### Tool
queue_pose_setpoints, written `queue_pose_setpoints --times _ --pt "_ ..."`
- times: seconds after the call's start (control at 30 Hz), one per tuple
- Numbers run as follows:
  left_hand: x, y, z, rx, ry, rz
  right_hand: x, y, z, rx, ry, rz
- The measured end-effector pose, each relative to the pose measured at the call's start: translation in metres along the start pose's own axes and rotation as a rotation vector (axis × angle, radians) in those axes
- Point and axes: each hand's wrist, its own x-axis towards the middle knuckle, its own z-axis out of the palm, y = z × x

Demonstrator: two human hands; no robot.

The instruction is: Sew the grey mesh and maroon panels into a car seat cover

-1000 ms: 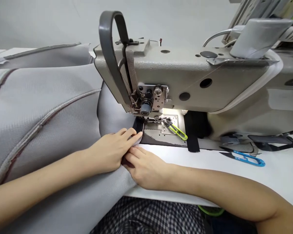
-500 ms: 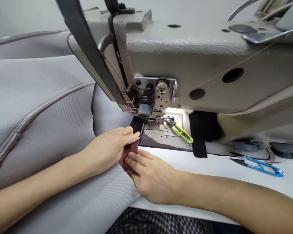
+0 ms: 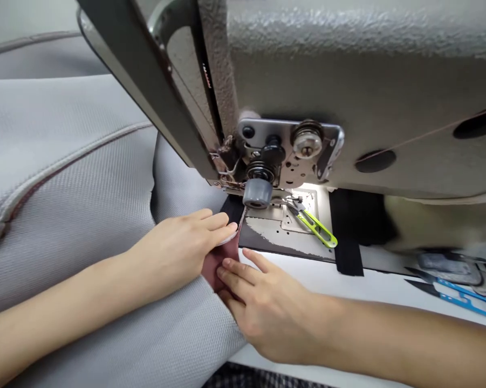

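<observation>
A large piece of grey textured fabric (image 3: 178, 328) with a reddish underside runs up to the sewing machine (image 3: 307, 97). My left hand (image 3: 186, 242) is closed on its folded edge, the thumb and fingers pinching the layers just in front of the presser area. Lower and to the right, my right hand (image 3: 262, 302) grips the same edge, fingertips on the reddish side and the thumb hidden under the fabric. The needle is hidden behind the grey knob (image 3: 258, 193). Yellow-green thread snips (image 3: 317, 229) lie on the metal plate to the right.
Blue thread snips (image 3: 467, 298) lie on the white table (image 3: 291, 272) at the right. A black strip (image 3: 348, 237) crosses the machine bed. More grey fabric with a piped seam (image 3: 64, 159) is heaped at the left.
The view has come closer to the machine, so it looks larger. Both hands keep their hold on the fabric edge, and the fabric has hardly shifted against the machine.
</observation>
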Motion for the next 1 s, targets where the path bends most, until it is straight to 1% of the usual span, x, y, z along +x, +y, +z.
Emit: queue_pose_setpoints --times 0.17,0.27,0.4,0.57,0.7,0.8,0.9,1.0 --pt "-0.002 0.002 0.002 -0.029 -0.003 -0.012 -0.004 -0.001 0.003 -0.005 0.022 0.04" --pt "-0.002 0.003 0.004 -0.01 0.025 -0.006 -0.004 -0.002 0.004 0.003 0.014 0.053" --pt "0.003 0.002 0.007 0.037 0.013 -0.013 -0.003 -0.001 0.005 0.03 0.007 0.08" --pt "0.015 0.003 0.002 0.093 -0.018 -0.053 -0.003 0.008 0.006 0.053 0.0 0.109" --pt "0.02 0.004 -0.003 0.145 0.0 -0.067 -0.002 0.015 0.007 0.088 0.017 0.129" --pt "0.021 0.003 -0.002 0.151 0.008 -0.083 -0.001 0.018 0.008 0.098 0.018 0.135" --pt "0.021 0.0 0.001 0.077 0.013 -0.111 0.0 0.019 0.009 0.101 0.023 0.123" --pt "0.022 -0.008 0.004 -0.17 0.082 -0.131 0.001 0.02 0.009 0.101 0.015 0.119"
